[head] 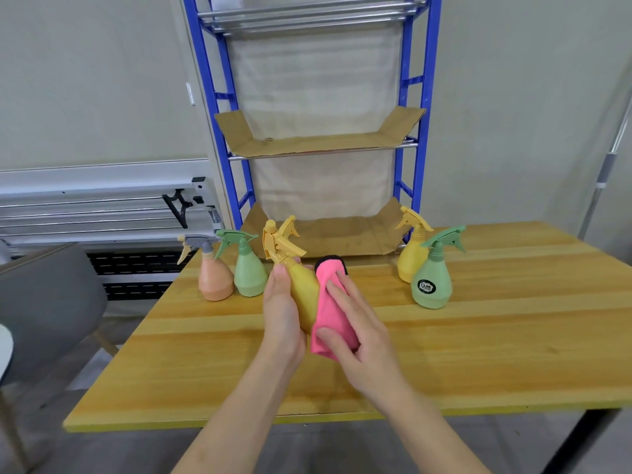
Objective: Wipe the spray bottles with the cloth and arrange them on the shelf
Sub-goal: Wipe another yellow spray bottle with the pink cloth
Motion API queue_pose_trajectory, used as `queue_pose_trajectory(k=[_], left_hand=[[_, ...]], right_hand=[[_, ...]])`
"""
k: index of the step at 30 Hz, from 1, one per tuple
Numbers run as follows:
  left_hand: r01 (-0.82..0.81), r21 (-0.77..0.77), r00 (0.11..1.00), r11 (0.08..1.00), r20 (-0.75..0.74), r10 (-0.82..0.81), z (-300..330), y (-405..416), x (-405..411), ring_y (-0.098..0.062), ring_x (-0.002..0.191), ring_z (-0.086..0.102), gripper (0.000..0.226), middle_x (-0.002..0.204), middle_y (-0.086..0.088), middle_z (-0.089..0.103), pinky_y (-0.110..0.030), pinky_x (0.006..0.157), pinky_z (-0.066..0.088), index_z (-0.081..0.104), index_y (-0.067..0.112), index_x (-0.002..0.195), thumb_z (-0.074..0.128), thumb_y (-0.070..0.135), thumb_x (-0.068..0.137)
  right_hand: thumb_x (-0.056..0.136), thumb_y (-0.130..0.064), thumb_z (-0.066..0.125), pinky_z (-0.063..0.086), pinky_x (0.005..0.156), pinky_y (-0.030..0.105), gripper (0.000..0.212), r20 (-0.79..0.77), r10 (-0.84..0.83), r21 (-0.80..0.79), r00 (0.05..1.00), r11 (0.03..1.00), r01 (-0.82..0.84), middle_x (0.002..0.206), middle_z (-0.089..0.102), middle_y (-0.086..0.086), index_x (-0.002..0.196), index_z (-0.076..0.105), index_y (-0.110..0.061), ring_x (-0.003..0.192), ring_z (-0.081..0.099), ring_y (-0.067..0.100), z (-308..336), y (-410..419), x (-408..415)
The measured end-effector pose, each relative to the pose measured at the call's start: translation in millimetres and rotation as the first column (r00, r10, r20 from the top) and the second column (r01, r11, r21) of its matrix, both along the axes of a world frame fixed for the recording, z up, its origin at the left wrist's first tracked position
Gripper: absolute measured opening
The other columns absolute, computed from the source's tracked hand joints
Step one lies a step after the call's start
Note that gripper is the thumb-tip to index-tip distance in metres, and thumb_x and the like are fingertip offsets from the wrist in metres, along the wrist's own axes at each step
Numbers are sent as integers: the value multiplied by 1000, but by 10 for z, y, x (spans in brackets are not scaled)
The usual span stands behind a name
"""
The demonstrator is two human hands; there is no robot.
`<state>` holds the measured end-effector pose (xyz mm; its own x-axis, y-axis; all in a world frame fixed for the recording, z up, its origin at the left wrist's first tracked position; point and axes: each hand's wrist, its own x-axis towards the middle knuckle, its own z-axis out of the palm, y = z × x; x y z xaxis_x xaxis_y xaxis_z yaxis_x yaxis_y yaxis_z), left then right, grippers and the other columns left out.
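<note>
My left hand [283,316] grips a yellow spray bottle [301,289] tilted over the wooden table [478,354], nozzle pointing up and away. My right hand [359,330] presses a pink cloth [330,316] against the bottle's right side. An orange bottle [214,278] and a green bottle [249,271] stand at the table's back left. Another yellow bottle [410,254] and a green bottle with a dark label [431,278] stand at the back right. Behind the table rises the blue shelf [219,107] with cardboard liners on two levels.
The shelf's middle cardboard liner [318,142] and lower cardboard liner [328,234] hold nothing. A grey chair [48,302] sits left of the table. Metal rails [95,203] run along the wall at left. A pole [605,172] leans at far right.
</note>
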<state>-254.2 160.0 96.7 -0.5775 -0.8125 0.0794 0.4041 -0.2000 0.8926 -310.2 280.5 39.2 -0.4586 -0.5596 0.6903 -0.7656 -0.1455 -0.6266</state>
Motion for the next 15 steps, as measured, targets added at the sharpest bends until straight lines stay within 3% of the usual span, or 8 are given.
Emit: queue_pose_trajectory(k=[2,4,7,10,12,13,15], left_hand=[[-39,-72,999,997,23,41,24,34,0,-16,87,70,39,92,-2,75,-48,96,55,68,13,112,35,35,111],[-57,-128,998,990,15,60,34,50,24,-24,93,69,43,97,-7,74,-54,101,53,67,9,113,36,38,110],[-59,-191,998,980,-16,57,16,57,22,-42,111,63,51,111,-19,70,-62,105,47,69,11,111,40,51,103],[-57,-197,998,979,-52,48,42,140,6,-41,115,62,45,116,-18,69,-60,107,47,69,18,112,39,51,106],[-33,-189,999,981,-39,26,51,167,-24,-32,125,58,53,129,-11,65,-51,110,45,61,16,128,37,57,105],[-11,-198,1000,980,-12,9,51,169,-41,-22,129,55,57,135,-3,61,-40,110,44,52,16,136,38,60,103],[28,-242,999,970,39,-19,63,177,-64,3,114,53,48,125,12,54,-19,93,40,41,20,136,45,55,103]], right_hand=[[104,-39,56,30,124,27,61,57,-25,-20,998,999,26,169,29,-14,161,37,-27,156,27,8,25,-56,53],[107,-47,45,33,120,22,56,185,-32,-29,982,999,38,164,37,-21,161,34,-33,151,35,3,54,-100,109],[112,-49,28,42,114,21,42,500,68,-95,863,995,-23,146,52,-31,152,42,-48,137,46,-7,113,-163,173],[112,-43,25,50,109,28,44,633,131,-170,763,985,-28,138,59,-25,149,49,-41,132,54,-2,124,-202,158],[112,-43,26,44,113,27,46,586,116,-192,802,981,-1,145,55,-24,152,46,-37,138,49,-1,135,-210,158],[112,-43,27,42,115,25,46,549,97,-201,830,979,19,149,52,-24,154,43,-35,141,46,0,134,-213,149],[113,-45,31,40,114,22,48,475,30,-225,880,970,89,155,46,-19,157,40,-29,145,42,4,119,-228,110]])
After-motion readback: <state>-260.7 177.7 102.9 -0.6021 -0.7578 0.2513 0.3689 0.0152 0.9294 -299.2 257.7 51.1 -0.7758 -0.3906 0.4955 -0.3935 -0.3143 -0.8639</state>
